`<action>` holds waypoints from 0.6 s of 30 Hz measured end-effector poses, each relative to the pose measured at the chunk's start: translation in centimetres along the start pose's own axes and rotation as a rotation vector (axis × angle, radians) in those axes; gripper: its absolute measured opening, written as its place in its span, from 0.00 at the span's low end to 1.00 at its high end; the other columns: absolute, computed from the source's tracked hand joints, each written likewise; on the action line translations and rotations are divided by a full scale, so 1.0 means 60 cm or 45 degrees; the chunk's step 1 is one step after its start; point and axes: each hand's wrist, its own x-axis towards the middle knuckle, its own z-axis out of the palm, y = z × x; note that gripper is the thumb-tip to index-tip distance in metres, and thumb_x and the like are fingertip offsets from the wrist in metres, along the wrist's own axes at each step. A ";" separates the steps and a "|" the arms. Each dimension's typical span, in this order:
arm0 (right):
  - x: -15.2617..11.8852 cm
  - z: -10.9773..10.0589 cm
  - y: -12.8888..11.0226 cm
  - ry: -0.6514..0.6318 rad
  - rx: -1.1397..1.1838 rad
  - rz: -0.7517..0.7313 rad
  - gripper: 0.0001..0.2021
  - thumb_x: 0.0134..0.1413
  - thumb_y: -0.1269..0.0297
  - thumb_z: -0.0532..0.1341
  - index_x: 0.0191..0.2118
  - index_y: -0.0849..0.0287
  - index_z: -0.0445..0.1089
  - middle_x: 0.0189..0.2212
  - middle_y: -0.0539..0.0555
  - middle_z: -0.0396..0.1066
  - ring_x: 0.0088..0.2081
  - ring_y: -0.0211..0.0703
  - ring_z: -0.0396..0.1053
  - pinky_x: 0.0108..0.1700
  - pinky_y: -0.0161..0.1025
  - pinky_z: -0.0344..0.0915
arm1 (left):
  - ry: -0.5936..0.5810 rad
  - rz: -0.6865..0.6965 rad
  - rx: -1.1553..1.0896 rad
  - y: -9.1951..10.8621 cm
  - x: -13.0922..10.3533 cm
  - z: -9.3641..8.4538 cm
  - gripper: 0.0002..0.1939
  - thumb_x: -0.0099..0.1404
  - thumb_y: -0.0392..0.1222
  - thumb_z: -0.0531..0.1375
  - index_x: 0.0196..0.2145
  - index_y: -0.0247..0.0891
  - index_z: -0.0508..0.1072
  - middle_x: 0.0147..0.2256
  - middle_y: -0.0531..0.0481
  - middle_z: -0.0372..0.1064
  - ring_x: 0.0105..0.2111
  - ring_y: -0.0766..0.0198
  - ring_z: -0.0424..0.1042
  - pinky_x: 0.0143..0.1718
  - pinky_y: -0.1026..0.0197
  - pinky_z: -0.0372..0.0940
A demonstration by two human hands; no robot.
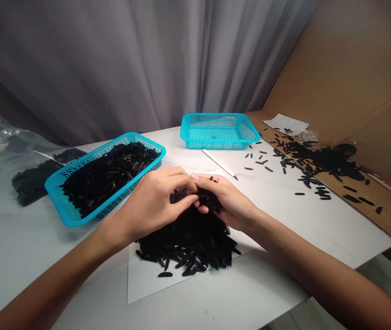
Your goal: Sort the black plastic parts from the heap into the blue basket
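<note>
A heap of small, long, flat black pieces lies on a white sheet in front of me. Above it my two hands meet. Several of the same black pieces are held in my right hand, whose thumb lies over them. My left hand reaches across from the left, with thumb and index finger pinched at the right hand's fingertips. What sits in that pinch is too small and hidden to make out. To the left, a blue perforated basket is filled with similar black pieces.
Behind the hands stands a second blue basket, its perforated bottom showing. A white pen-like tool lies before it. Black pieces are scattered at right, near cardboard and a paper slip. A clear plastic bag is at left.
</note>
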 end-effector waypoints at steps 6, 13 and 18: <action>0.002 -0.001 0.001 0.112 -0.013 -0.029 0.16 0.52 0.53 0.69 0.31 0.62 0.72 0.26 0.49 0.65 0.26 0.32 0.61 0.23 0.29 0.55 | 0.156 0.103 0.220 -0.004 0.000 -0.007 0.04 0.66 0.33 0.60 0.32 0.37 0.74 0.32 0.50 0.74 0.32 0.63 0.69 0.36 0.60 0.63; 0.002 -0.005 0.000 0.173 -0.189 -0.125 0.15 0.52 0.54 0.69 0.28 0.61 0.71 0.24 0.48 0.65 0.25 0.32 0.59 0.24 0.32 0.56 | 0.208 0.155 0.535 -0.010 -0.006 -0.013 0.09 0.68 0.32 0.56 0.30 0.36 0.72 0.29 0.49 0.74 0.32 0.61 0.71 0.35 0.59 0.63; 0.001 -0.006 0.000 0.159 -0.165 -0.159 0.13 0.50 0.56 0.70 0.31 0.61 0.73 0.25 0.48 0.64 0.26 0.33 0.61 0.23 0.31 0.55 | 0.259 0.229 0.480 -0.003 -0.005 -0.014 0.08 0.68 0.32 0.57 0.31 0.35 0.73 0.30 0.48 0.75 0.32 0.60 0.73 0.36 0.58 0.65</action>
